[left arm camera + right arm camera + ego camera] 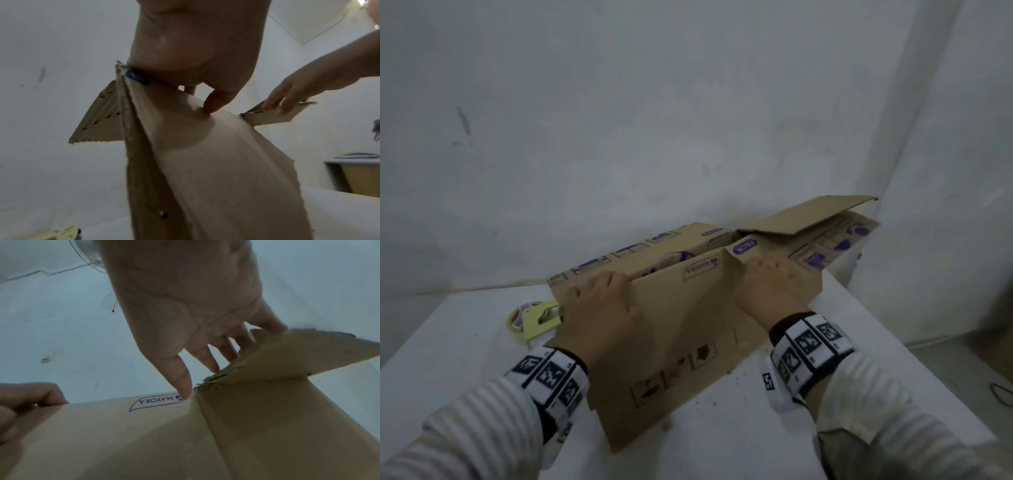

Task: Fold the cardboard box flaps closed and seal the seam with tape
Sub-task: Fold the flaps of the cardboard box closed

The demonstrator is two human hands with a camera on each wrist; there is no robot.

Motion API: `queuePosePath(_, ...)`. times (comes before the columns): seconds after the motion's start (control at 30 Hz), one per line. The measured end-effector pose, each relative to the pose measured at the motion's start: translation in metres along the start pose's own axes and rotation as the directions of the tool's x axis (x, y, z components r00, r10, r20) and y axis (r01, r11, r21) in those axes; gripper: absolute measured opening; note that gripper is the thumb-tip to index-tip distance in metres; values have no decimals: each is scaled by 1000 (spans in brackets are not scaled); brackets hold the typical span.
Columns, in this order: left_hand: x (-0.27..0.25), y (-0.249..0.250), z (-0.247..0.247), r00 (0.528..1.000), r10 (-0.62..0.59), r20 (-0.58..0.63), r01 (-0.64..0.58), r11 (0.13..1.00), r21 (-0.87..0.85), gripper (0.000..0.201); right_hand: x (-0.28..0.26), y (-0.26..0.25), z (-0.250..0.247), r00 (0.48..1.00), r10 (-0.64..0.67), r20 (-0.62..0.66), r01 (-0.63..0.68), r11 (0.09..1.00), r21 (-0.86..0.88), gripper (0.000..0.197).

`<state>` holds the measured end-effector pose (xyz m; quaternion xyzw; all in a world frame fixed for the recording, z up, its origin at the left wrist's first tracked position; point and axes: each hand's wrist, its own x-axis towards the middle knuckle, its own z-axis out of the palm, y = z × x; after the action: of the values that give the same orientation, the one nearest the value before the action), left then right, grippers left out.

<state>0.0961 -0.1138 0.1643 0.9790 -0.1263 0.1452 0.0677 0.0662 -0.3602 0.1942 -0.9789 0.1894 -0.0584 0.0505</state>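
Note:
A brown cardboard box point(688, 342) with blue print stands on the white table point(465, 349), its top flaps partly open. My left hand point(599, 301) grips the top edge of the near long flap point(681, 284), thumb point(213, 104) pressing its front face and fingers hidden behind. My right hand point(770, 281) holds the short flap at the box's right end point(267, 363), fingers point(228, 353) hooked over its torn edge and thumb by the corner. The far long flap point(640, 253) lies low. Another flap point(808, 219) sticks up at the far right. A pale yellow tape dispenser point(536, 318) lies left of the box.
A white wall rises close behind the box. The table's right edge point(893, 359) drops to a floor with a dark cable point(1000, 394). Small crumbs dot the table near the box's front. A wooden cabinet point(359, 177) stands off to the right.

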Motion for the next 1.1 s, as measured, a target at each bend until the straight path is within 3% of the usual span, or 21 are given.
queuePosePath(0.07, 5, 17, -2, 992, -122, -16, 123, 992, 3, 26, 9, 15, 9, 992, -40, 122, 27, 994, 102, 50)
queuePosePath(0.17, 16, 50, -2, 969, -242, -46, 242, 970, -3, 25, 22, 35, 21, 975, -123, 184, 79, 970, 231, 55)
queuePosePath(0.37, 43, 139, 16, 992, -122, -28, 124, 991, 53, 38, 40, 74, 39, 930, -291, 226, 188, 903, 386, 70)
queuePosePath(0.47, 59, 177, 24, 990, -138, -41, 141, 986, 86, 46, 50, 87, 53, 906, -393, 156, 300, 858, 418, 68)
queuePosePath(0.6, 78, 206, 33, 984, -179, 4, 179, 983, 52, 41, 63, 107, 55, 855, -509, 95, 437, 808, 394, 69)
queuePosePath(0.8, 84, 211, 44, 975, -207, -77, 212, 976, 57, 36, 100, 146, 22, 873, -486, -31, 471, 827, 306, 49)
queuePosePath(0.9, 82, 212, 45, 977, -194, -91, 201, 976, 82, 35, 125, 154, 7, 884, -440, -160, 465, 784, 412, 59)
queuePosePath(0.97, 81, 212, 47, 978, -179, -104, 188, 978, 86, 35, 143, 157, -2, 861, -451, -237, 509, 767, 390, 63)
queuePosePath(1.1, 77, 212, 48, 978, -167, -121, 180, 979, 99, 33, 181, 163, -12, 870, -461, -177, 494, 805, 330, 62)
